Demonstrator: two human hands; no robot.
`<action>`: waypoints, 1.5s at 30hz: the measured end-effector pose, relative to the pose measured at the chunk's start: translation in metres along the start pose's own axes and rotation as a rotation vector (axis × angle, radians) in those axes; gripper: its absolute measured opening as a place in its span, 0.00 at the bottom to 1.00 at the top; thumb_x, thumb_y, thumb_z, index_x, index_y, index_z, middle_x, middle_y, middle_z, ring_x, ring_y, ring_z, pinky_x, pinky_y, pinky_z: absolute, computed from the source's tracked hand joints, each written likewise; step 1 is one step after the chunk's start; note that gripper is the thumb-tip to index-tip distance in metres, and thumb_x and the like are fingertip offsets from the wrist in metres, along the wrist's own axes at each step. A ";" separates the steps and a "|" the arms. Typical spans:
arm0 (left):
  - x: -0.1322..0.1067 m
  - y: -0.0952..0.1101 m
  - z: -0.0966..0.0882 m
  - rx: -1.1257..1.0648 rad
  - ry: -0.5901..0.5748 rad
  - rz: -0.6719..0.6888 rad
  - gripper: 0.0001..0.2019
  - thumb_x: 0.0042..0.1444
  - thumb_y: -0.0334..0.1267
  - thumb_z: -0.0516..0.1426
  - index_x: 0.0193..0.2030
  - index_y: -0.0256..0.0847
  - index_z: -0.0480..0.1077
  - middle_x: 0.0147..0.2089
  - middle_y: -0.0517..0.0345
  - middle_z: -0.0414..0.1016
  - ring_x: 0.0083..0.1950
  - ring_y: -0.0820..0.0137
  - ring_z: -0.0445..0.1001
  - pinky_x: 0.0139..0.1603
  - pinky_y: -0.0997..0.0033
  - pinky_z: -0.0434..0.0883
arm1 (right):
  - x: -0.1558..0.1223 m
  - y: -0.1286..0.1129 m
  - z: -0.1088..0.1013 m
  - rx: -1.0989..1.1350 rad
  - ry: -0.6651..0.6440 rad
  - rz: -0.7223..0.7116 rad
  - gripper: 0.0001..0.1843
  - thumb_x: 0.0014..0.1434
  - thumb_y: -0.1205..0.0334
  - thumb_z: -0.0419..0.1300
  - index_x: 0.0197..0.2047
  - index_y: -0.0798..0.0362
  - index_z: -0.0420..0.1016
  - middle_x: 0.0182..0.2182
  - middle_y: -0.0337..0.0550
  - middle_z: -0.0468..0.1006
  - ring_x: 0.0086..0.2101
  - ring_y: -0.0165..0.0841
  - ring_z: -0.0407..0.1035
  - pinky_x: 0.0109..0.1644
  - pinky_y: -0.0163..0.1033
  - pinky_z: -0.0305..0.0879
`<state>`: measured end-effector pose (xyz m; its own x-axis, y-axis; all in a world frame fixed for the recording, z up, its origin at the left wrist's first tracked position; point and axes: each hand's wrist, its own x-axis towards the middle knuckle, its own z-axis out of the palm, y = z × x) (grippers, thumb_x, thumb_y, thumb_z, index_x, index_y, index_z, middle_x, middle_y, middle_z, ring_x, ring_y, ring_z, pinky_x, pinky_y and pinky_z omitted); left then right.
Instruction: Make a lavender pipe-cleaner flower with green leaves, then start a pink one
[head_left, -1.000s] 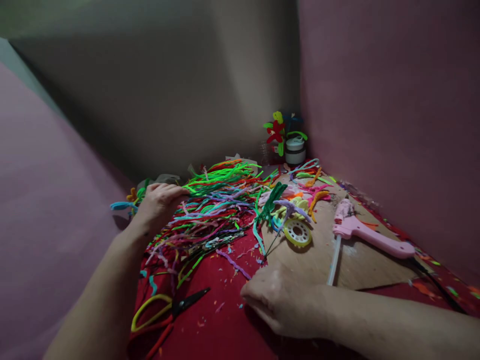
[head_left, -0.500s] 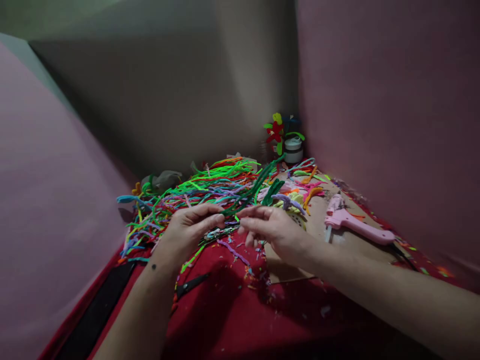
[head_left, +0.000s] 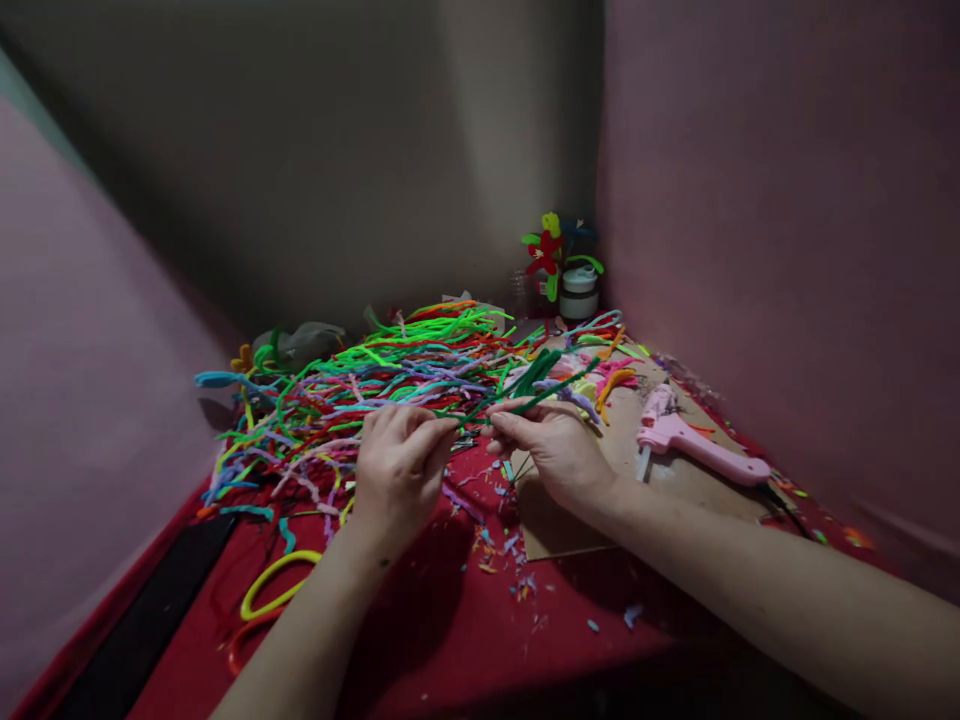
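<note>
Green stems (head_left: 525, 385) run as a thin dark bundle between the two hands, the near end at the left hand (head_left: 401, 460), the rest rising up and to the right past the right hand (head_left: 559, 450) and over the pile (head_left: 360, 375); left hand is curled, thumb and forefinger pinched on the bundle's near end; right hand is half closed, its fingertips (head_left: 510, 418) gripping the stems just beside the left hand's; both hands are above the red cloth (head_left: 465, 620), in front of the pile; a pink glue gun (head_left: 697, 445) lies on the board (head_left: 675, 490), well apart from the right hand; how many stems make the bundle is hard to tell, and their far ends blur into the pile; a yellow scissor handle (head_left: 274, 590) shows beside the left forearm, blades hidden; both forearms are cut off at the lower edge
</note>
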<state>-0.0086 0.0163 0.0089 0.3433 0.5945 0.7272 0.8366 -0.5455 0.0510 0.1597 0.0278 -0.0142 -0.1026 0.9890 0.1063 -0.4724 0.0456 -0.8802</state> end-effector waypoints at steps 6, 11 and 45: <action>-0.005 0.016 0.009 0.082 0.016 0.129 0.06 0.56 0.34 0.54 0.37 0.40 0.72 0.30 0.54 0.75 0.33 0.67 0.70 0.36 0.65 0.63 | -0.001 0.005 0.000 0.144 -0.033 0.067 0.10 0.42 0.61 0.67 0.28 0.58 0.74 0.22 0.38 0.76 0.22 0.28 0.70 0.30 0.35 0.66; -0.009 0.020 0.014 0.039 -0.012 0.122 0.05 0.56 0.34 0.54 0.37 0.41 0.72 0.31 0.55 0.75 0.33 0.68 0.70 0.37 0.65 0.63 | -0.001 0.004 0.001 0.184 -0.024 0.083 0.10 0.39 0.62 0.68 0.26 0.57 0.73 0.20 0.35 0.73 0.21 0.26 0.67 0.28 0.34 0.63; -0.005 0.042 0.012 -1.072 -0.314 -0.819 0.05 0.50 0.37 0.57 0.33 0.39 0.69 0.26 0.63 0.67 0.22 0.78 0.58 0.21 0.78 0.56 | -0.007 0.008 -0.002 0.172 -0.017 0.150 0.08 0.38 0.68 0.65 0.25 0.56 0.71 0.20 0.34 0.71 0.22 0.26 0.63 0.28 0.34 0.56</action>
<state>0.0299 -0.0027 -0.0008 0.1188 0.9912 0.0586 0.1603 -0.0774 0.9840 0.1578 0.0211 -0.0231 -0.1972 0.9803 -0.0108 -0.5930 -0.1280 -0.7949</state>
